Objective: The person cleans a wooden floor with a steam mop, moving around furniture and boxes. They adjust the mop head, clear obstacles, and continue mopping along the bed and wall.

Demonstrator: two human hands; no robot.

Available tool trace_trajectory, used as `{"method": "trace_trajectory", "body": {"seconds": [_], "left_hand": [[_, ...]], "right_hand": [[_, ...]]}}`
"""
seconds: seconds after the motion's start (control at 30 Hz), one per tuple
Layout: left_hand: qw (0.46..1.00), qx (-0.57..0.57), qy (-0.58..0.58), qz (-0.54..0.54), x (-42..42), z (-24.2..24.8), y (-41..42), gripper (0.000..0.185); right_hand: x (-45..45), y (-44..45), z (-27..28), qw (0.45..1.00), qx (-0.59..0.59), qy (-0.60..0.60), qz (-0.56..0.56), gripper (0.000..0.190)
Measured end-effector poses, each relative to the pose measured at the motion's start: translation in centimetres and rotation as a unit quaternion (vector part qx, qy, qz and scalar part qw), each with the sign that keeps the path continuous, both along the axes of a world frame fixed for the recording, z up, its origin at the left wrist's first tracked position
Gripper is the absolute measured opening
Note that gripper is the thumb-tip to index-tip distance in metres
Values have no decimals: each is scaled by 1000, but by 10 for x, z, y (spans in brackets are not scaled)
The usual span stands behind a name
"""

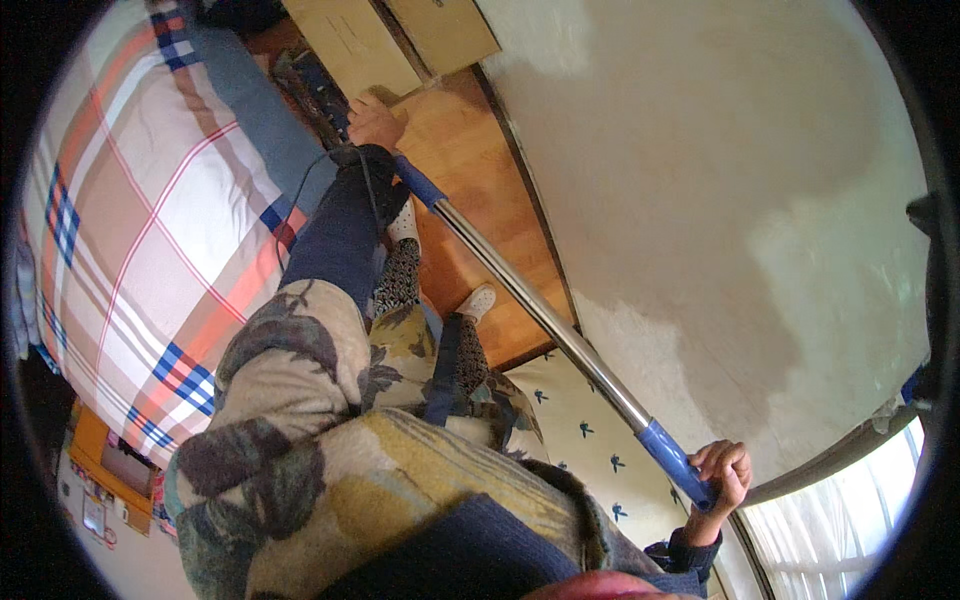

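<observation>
My right hand [724, 472] has its fingers curled around the blue plastic grip at one end of a shiny metal pole [536, 304]. The pole slants up and left across the view. Its far end, also sleeved in blue plastic [420, 182], meets the dark cuff at my left wrist. Beyond that end is my left hand [375, 124], its fingers apart beside a pale yellow cabinet [356, 49]; whether it touches the cabinet is unclear. A thin black cord [302, 184] loops by my left wrist. The patterned sleeve [292, 337] covers much of that arm.
A bed with a plaid cover [157, 225] stands on the left. At right rises a stained pale wall [697, 150]. My feet in white dotted shoes [477, 302] stand on a wooden floor [465, 135]. A sheer curtain [817, 517] hangs at lower right.
</observation>
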State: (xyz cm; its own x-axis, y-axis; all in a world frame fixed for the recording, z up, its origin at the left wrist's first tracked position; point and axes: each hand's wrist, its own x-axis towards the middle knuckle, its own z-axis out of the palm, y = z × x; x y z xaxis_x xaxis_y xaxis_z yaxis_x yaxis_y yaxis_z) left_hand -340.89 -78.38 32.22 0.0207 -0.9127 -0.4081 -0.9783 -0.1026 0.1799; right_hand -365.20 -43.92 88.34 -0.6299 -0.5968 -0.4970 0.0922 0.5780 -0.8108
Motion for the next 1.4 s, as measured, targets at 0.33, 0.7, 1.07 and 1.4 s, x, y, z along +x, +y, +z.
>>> {"method": "trace_trajectory", "body": {"seconds": [0.33,0.7,1.07,1.4], "left_hand": [[994,-56,33,-93,20,3,-23,75],[962,-130,238,28,74,22,-63,49],[833,-15,499,240,90,97,-36,32],[709,-62,643,284,111,225,1,33]], "right_hand": [[29,19,0,993,56,9,-108,12],[44,56,-15,981,126,-62,-135,12],[72,111,-43,968,180,-108,-139,10],[87,146,-64,943,173,-167,-231,14]]}}
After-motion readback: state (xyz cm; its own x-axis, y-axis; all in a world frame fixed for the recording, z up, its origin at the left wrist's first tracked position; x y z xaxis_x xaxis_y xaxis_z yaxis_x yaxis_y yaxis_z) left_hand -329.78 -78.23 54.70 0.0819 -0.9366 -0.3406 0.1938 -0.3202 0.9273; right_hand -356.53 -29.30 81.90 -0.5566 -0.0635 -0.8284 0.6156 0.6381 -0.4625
